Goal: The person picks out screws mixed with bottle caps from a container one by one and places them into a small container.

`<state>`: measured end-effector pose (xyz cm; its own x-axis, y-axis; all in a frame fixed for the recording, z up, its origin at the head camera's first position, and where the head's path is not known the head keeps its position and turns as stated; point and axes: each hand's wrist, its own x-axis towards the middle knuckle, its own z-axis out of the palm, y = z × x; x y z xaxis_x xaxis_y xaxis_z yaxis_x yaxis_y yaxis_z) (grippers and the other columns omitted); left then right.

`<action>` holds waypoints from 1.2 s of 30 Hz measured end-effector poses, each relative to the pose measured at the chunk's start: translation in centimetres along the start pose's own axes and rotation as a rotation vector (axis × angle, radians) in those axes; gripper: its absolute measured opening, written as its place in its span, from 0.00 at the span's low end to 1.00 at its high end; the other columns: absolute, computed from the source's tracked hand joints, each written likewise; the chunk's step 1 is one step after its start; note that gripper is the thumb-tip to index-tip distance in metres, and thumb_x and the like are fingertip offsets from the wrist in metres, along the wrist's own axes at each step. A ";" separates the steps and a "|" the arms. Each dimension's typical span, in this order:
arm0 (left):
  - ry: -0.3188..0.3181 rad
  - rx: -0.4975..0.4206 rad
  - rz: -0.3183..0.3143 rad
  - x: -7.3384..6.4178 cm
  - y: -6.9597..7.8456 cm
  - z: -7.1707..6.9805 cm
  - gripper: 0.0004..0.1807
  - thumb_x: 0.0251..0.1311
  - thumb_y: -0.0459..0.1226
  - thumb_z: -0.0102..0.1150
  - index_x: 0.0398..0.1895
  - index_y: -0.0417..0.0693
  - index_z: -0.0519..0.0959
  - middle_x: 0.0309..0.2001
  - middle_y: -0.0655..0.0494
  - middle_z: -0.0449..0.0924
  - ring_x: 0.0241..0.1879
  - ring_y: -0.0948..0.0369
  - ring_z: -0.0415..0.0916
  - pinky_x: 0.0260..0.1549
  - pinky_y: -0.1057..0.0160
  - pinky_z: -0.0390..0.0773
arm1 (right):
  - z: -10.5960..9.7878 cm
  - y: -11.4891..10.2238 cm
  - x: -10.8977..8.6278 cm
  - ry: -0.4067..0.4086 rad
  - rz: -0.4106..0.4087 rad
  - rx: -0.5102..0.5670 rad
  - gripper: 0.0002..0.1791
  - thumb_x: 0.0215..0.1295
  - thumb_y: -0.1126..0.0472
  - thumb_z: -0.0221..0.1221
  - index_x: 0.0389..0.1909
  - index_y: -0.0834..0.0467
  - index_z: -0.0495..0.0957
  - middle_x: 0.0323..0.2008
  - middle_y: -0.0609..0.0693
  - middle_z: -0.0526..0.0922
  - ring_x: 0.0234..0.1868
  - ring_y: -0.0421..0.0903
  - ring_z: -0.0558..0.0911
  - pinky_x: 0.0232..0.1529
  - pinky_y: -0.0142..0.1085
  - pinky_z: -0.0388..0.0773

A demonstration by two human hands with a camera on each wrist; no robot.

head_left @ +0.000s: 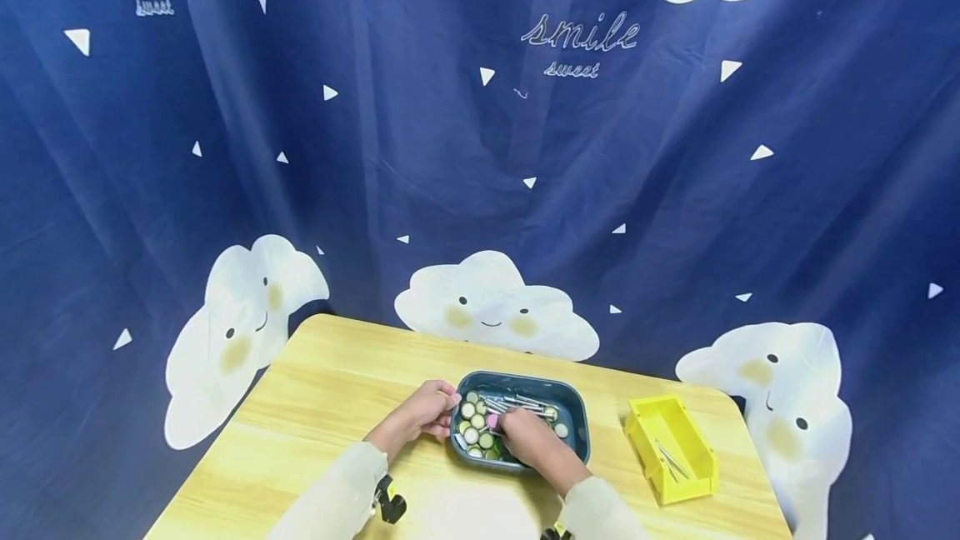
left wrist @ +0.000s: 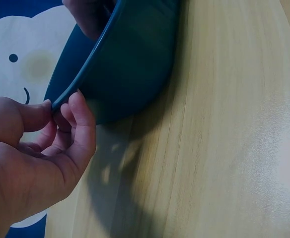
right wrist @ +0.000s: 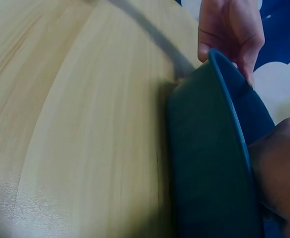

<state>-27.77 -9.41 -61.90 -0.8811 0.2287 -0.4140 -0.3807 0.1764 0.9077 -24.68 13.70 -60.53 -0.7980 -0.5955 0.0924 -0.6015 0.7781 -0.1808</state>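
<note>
A dark teal rectangular tub (head_left: 576, 415) with rounded corners stands on the table. My left hand (head_left: 427, 408) pinches its left rim, thumb on the inner side and fingers outside, as the left wrist view shows. Down inside the tub is my right hand (head_left: 531, 438), its fingertips hidden among the contents. Around them lie several round pale-faced discs (head_left: 469, 410) with gold-toned edges, several slim silver rods (head_left: 528, 403) and a small pink piece (head_left: 492, 421). What the right fingers hold, I cannot tell.
To the right of the tub, a yellow open-fronted bin (head_left: 693, 432) holds a few slim silver rods (head_left: 672, 460). The light wooden table (head_left: 337, 382) ends at a blue curtain (head_left: 420, 148) printed with clouds.
</note>
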 end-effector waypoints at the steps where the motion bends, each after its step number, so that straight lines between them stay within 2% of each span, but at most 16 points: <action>1: -0.001 -0.002 -0.004 0.0 0.1 0.0 0.09 0.75 0.36 0.53 0.50 0.40 0.73 0.22 0.55 0.75 0.17 0.66 0.73 0.14 0.72 0.83 | -0.1 0.0 0.0 -0.010 0.006 0.009 0.14 0.58 0.70 0.66 0.19 0.52 0.77 0.22 0.45 0.80 0.24 0.37 0.74 0.25 0.33 0.79; 5: -0.001 -0.002 -0.003 -0.3 0.2 0.1 0.09 0.75 0.36 0.53 0.50 0.39 0.73 0.22 0.55 0.74 0.17 0.66 0.73 0.13 0.72 0.82 | -0.5 -0.1 0.1 -0.055 0.028 0.055 0.16 0.56 0.71 0.66 0.17 0.51 0.73 0.20 0.44 0.76 0.24 0.36 0.69 0.24 0.31 0.75; 9: 0.004 -0.003 -0.001 -0.4 0.3 0.1 0.09 0.75 0.36 0.54 0.50 0.40 0.72 0.22 0.55 0.74 0.17 0.67 0.73 0.13 0.73 0.82 | -0.8 -0.2 0.3 -0.088 0.046 0.091 0.16 0.54 0.71 0.67 0.17 0.52 0.74 0.20 0.44 0.76 0.24 0.36 0.69 0.24 0.30 0.74; 14: 0.007 0.001 0.000 -0.5 0.4 0.1 0.08 0.75 0.35 0.53 0.50 0.40 0.73 0.22 0.55 0.74 0.17 0.67 0.73 0.14 0.72 0.83 | -0.7 0.0 0.5 -0.115 0.060 0.086 0.15 0.56 0.70 0.68 0.18 0.52 0.76 0.21 0.45 0.79 0.25 0.36 0.70 0.25 0.30 0.76; 20: 0.010 0.006 0.002 -0.4 0.4 0.1 0.09 0.75 0.35 0.53 0.50 0.38 0.73 0.22 0.55 0.74 0.17 0.67 0.72 0.14 0.72 0.83 | -0.9 0.0 0.6 -0.134 0.066 0.085 0.18 0.59 0.70 0.66 0.16 0.51 0.73 0.20 0.44 0.76 0.23 0.36 0.68 0.24 0.29 0.72; 29: 0.006 0.014 0.008 0.0 0.5 -0.1 0.09 0.75 0.35 0.53 0.51 0.38 0.73 0.22 0.55 0.75 0.17 0.66 0.73 0.15 0.71 0.84 | -1.0 0.2 1.1 -0.199 0.069 0.035 0.16 0.60 0.69 0.67 0.18 0.52 0.74 0.23 0.47 0.80 0.24 0.37 0.70 0.27 0.31 0.82; 36: 0.000 -0.004 0.001 -0.6 0.5 0.1 0.10 0.75 0.35 0.52 0.52 0.38 0.72 0.21 0.56 0.73 0.17 0.67 0.72 0.14 0.73 0.82 | -0.8 -0.2 0.8 -0.258 0.102 -0.001 0.09 0.62 0.67 0.66 0.25 0.55 0.78 0.29 0.49 0.81 0.28 0.39 0.74 0.35 0.35 0.87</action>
<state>-27.40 -9.39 -61.25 -0.8816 0.2287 -0.4129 -0.3808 0.1725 0.9084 -25.19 13.22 -59.67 -0.8192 -0.5451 -0.1783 -0.5187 0.8368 -0.1751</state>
